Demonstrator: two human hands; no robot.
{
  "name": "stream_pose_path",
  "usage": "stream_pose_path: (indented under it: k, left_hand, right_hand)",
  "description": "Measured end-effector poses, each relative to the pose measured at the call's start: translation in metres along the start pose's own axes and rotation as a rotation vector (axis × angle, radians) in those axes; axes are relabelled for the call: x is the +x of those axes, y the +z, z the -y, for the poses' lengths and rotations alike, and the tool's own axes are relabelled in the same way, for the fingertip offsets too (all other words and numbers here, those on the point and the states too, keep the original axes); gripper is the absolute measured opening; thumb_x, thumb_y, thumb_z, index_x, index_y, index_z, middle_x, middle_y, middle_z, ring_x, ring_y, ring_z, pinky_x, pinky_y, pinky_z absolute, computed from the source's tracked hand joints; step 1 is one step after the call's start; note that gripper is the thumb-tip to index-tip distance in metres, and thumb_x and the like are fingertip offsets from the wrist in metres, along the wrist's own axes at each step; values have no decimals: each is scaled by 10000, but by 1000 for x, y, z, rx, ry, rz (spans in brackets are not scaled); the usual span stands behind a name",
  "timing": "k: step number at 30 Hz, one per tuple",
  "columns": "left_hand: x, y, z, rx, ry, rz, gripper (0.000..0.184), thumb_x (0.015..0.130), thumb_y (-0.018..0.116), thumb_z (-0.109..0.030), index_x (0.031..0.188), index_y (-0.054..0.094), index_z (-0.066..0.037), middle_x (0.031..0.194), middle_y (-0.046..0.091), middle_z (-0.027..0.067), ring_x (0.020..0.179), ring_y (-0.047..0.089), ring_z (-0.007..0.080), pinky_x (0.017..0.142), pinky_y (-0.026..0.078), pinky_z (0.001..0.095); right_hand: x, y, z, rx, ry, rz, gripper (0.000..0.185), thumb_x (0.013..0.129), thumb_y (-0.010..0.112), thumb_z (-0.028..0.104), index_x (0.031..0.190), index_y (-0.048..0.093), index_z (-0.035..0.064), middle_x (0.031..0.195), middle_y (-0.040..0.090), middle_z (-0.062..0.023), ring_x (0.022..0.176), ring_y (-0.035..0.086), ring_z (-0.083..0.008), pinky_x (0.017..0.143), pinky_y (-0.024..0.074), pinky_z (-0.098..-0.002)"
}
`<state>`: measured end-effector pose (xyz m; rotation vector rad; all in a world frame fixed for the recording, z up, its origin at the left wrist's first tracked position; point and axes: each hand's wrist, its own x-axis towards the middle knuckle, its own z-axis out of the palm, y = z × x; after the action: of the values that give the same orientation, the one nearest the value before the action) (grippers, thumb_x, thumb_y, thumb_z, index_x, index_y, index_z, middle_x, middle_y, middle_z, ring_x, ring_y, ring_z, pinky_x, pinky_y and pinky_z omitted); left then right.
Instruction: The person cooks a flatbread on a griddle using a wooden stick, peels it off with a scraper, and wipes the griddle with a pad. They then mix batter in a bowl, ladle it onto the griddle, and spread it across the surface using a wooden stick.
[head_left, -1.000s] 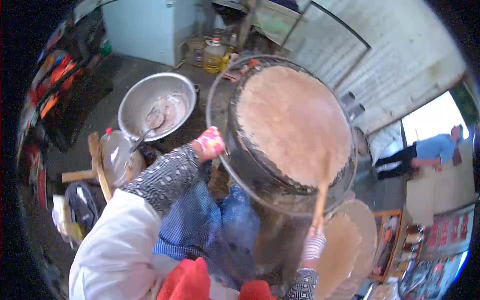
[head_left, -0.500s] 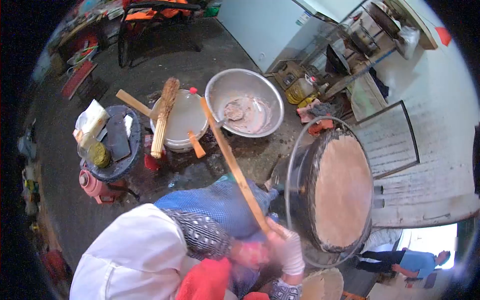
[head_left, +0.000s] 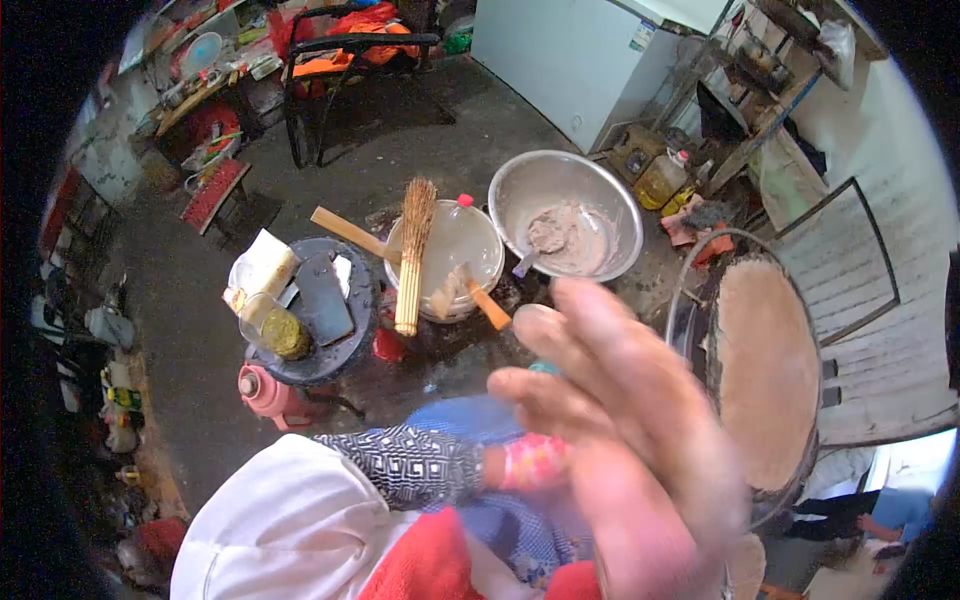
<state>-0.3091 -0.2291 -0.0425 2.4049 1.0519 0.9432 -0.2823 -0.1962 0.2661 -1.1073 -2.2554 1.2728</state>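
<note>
My right hand (head_left: 650,430) is raised close to the camera, blurred, with its fingers stretched out and nothing visible in them. Behind it, my left hand (head_left: 535,462), wrapped in pink checked cloth, shows only in part; its fingers are hidden. A round griddle (head_left: 708,400) on the right carries a wide pinkish-brown layer of batter (head_left: 765,370). Ahead stands a steel bowl (head_left: 515,195) with pinkish paste and a utensil in it. Left of that, a straw brush (head_left: 416,260) and a wooden-handled tool (head_left: 489,305) rest across a bucket (head_left: 497,245) of cloudy liquid.
A dark round stool (head_left: 360,290) holds a dark flat slab (head_left: 325,308) and a jar with green contents (head_left: 287,335). Beside it is a pink flask (head_left: 262,395). An oil bottle (head_left: 660,182) stands near the white chest (head_left: 550,70). A person (head_left: 895,515) is at the lower right.
The view has turned, so the scene sits further right. My right hand has come up towards the camera with fingers extended. The long wooden stick at my hands is no longer visible.
</note>
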Motion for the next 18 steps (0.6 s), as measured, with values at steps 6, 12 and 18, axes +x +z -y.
stream_pose_path:
  k: [6,12,18]
  left_hand:
    - [43,-24,-25,141,-114,375,715,765,558,-525,1313,408,-91,1396,319,203,1302,267,406,987,230,646]
    - [105,38,-5,236,40,289,646,788,536,-511,1252,472,-65,1351,372,219,1293,271,420,995,192,659]
    - [130,59,10,378,0,609,549,823,495,-495,1173,540,-75,1211,503,196,1163,413,381,922,265,608]
  right_hand:
    - [-46,10,25,-291,-15,-235,512,871,471,200,1326,344,4,1029,544,-144,908,535,-247,769,415,-377]
    - [-91,35,32,-531,-1,-510,552,865,477,233,1349,314,25,1127,493,-168,1000,495,-293,835,374,-443]
    - [-112,58,31,-688,22,-778,593,859,484,266,1373,285,46,1225,442,-192,1092,455,-339,901,333,-508]
